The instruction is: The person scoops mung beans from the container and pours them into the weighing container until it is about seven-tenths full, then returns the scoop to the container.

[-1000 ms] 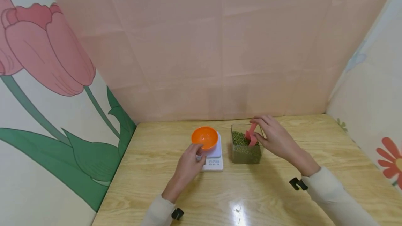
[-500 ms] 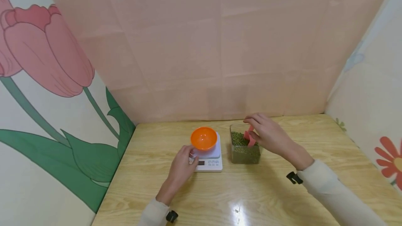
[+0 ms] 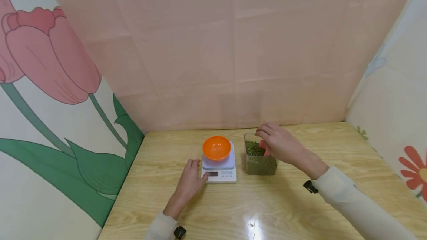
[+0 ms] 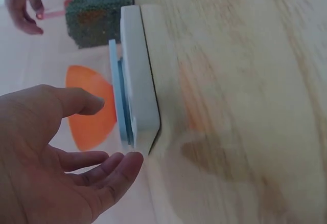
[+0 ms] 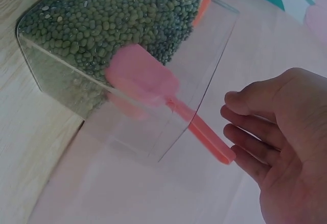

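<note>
Pink scoop (image 5: pixel 153 88) standing in a clear box of green beans (image 5: pixel 112 17), right of the scale.

The scoop looks light, stiff plastic (likely smooth), best pinched by its thin handle, which leans over the box's near wall. The right hand (image 5: pixel 286 147) hangs relaxed just beside the handle end, grasping nothing. The left hand (image 3: pixel 190 179) lies released on the counter (image 3: pixel 267 203), touching the white scale (image 3: pixel 220 171) that carries an orange bowl (image 3: pixel 217 147).

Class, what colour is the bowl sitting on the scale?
The bowl is orange; the head view shows it best.
</note>
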A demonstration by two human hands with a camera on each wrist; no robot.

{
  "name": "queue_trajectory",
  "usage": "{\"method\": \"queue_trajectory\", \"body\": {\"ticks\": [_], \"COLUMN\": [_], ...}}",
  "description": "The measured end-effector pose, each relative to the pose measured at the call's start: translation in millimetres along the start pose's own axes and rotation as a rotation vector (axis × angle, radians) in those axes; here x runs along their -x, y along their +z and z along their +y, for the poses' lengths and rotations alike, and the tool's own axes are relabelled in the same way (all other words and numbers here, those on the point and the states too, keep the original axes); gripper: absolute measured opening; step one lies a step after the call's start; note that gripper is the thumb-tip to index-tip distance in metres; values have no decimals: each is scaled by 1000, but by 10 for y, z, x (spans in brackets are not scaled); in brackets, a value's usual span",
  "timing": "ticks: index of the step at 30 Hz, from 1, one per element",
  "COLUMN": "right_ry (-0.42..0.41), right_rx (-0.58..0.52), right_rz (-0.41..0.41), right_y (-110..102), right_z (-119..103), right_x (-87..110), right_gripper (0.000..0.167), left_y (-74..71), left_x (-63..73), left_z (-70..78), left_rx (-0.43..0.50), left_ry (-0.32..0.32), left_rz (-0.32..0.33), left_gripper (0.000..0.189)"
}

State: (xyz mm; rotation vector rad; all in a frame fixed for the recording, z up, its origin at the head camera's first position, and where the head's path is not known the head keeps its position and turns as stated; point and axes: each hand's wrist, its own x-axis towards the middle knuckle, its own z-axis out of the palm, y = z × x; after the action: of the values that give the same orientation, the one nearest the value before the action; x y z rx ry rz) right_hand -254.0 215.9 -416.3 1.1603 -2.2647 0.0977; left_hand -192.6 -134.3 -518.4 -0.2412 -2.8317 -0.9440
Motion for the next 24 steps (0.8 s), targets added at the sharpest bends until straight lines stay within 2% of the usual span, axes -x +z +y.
{"method": "queue_trajectory", "body": {"ticks": [5, 13, 18, 24], "right_ry": [-15, 19, 33, 15], "right_rx": [51, 111, 128, 145], "right_rz": [-32, -117, -155, -142], "right_y": [41, 62, 50, 43], "right_z": [-2, 4, 0, 12], "right_x": [2, 28, 34, 44], "right_gripper": [31, 26, 24, 20], "left_y": [38, 68, 94, 115], "left_x": [0, 4, -3, -12], "left_z": [-42, -64, -93, -96], "left_rx": [27, 65, 71, 46], "left_ry": [-26, -75, -41, -21], "left_rz": [-46, -154, -163, -161], "left_gripper": [61, 66, 61, 61]}}
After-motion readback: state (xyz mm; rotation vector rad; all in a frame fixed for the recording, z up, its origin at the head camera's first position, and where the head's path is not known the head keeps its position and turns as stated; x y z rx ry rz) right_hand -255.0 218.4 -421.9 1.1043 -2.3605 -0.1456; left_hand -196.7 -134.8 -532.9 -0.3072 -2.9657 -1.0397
